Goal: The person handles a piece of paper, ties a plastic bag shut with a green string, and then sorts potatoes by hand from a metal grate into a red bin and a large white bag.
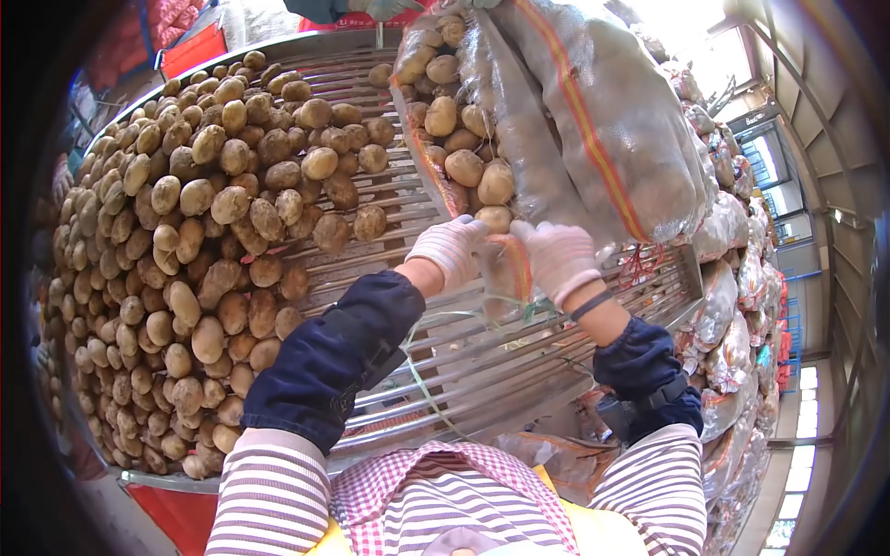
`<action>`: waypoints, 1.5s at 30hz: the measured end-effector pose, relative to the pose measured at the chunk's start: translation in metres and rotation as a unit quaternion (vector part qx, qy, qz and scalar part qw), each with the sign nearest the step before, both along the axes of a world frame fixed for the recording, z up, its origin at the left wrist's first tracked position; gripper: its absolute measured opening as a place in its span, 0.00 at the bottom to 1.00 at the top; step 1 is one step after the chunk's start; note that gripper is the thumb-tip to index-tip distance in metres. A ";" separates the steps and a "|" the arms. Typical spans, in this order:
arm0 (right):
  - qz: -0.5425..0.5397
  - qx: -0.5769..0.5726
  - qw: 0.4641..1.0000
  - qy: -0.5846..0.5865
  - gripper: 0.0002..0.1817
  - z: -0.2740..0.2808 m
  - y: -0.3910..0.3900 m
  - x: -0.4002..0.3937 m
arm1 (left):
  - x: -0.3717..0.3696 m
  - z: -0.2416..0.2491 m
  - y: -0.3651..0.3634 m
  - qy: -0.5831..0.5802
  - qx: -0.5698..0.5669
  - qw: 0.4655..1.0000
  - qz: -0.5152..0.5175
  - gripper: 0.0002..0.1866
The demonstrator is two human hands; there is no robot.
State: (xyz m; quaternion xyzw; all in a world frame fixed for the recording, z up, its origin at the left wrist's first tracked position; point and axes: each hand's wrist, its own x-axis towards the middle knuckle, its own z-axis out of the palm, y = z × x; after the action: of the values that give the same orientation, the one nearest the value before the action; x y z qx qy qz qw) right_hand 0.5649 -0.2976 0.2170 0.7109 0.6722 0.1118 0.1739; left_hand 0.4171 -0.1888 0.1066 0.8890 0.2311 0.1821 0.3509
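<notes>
A translucent woven sack [607, 120] with a red and yellow stripe lies across the slatted metal table, filled with potatoes. More potatoes [464, 168] show along its left side. My left hand [447, 252], in a white striped glove, is closed on the sack's near edge. My right hand [562, 260], gloved alike, pinches the same edge a little to the right. A striped flap of the sack hangs between the two hands. The fingertips are partly hidden by the sack and gloves. Thin pale green string [419, 371] trails on the slats below.
A large heap of loose potatoes [185, 278] covers the left of the slatted table [445, 371]. Another person's gloved hands [389, 7] are at the top edge. Filled sacks [728, 343] are stacked at right.
</notes>
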 end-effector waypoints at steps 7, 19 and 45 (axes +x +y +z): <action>0.046 -0.018 0.998 0.045 0.18 0.022 -0.038 0.007 | 0.002 -0.005 -0.013 -0.012 -0.009 1.000 -0.001 0.15; 0.077 -0.052 0.994 0.055 0.15 0.020 -0.036 0.014 | -0.005 0.000 -0.030 0.064 0.019 0.998 -0.009 0.13; 0.108 0.026 0.994 0.015 0.10 -0.024 -0.049 0.011 | 0.008 -0.043 -0.033 -0.044 0.009 0.997 -0.063 0.12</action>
State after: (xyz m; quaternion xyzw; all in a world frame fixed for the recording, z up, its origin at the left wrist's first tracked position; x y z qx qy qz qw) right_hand 0.5754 -0.3466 0.1930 0.6401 0.7443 0.1364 0.1326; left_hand 0.4248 -0.2222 0.0636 0.8961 0.1571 0.2004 0.3635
